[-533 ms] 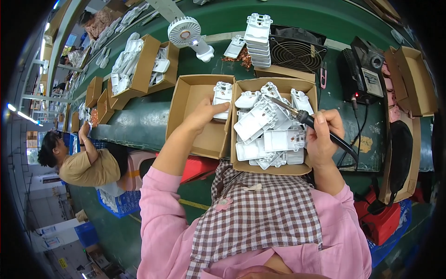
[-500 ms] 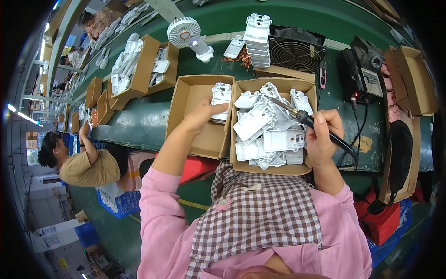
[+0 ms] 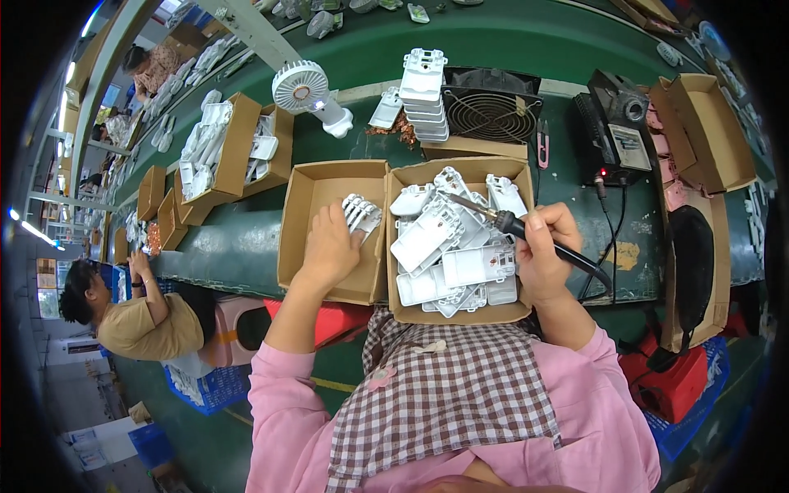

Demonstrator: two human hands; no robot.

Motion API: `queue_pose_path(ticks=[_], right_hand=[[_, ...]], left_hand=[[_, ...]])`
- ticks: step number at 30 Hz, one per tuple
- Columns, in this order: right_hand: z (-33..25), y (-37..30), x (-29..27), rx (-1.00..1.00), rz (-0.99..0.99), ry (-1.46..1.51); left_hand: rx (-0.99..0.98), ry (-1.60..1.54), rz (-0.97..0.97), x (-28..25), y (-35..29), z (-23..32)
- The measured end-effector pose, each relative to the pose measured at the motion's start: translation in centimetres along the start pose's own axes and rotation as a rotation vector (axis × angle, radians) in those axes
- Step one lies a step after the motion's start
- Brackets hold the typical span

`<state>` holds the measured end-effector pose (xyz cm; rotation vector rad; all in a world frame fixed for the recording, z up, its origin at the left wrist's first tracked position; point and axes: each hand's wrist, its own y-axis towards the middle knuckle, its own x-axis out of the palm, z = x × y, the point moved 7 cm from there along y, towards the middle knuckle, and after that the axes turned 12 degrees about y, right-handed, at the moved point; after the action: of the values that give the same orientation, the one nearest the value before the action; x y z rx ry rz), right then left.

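Note:
My left hand (image 3: 332, 246) reaches into the left cardboard box (image 3: 297, 222), its fingers closed on a small stack of white plastic housings (image 3: 366, 215). The stack leans inside that box near its right wall. In my right hand (image 3: 549, 251) is a soldering iron (image 3: 511, 224) with a black handle and cable, held like a pen. Its metal tip points left, above a heap of loose white housings (image 3: 436, 238). That heap fills the right cardboard box (image 3: 403, 315). Small copper-coloured bits show on some of these housings.
Behind the boxes stand a stack of white housings (image 3: 424, 82), a black fan with a round grille (image 3: 491, 113) and a small white fan (image 3: 312, 94). A soldering station (image 3: 612, 135) and pink-handled snips (image 3: 542, 146) are at the right. A co-worker (image 3: 152, 316) sits at the left.
The view has shifted. My left hand has gone further round the housings, which now tilt in the left box. The soldering iron stays over the heap in my right hand.

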<state>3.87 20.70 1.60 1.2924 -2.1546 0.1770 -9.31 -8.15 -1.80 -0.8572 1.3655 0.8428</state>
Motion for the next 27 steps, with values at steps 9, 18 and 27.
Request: queue_pose_path(ticks=[9, 18, 27], right_hand=[[-0.4, 0.1, -0.1, -0.028, 0.037, -0.052], [-12.0, 5.6, -9.8, -0.581, 0.452, -0.226], [-13.5, 9.6, -14.7, -0.52, 0.485, -0.278]], left_hand=[[-0.122, -0.195, -0.056, -0.5, 0.4, -1.4], [-0.17, -1.788, -0.005, -3.0, -4.0, -3.0], [-0.153, -2.381, 0.021, -0.3, -8.0, -3.7]])
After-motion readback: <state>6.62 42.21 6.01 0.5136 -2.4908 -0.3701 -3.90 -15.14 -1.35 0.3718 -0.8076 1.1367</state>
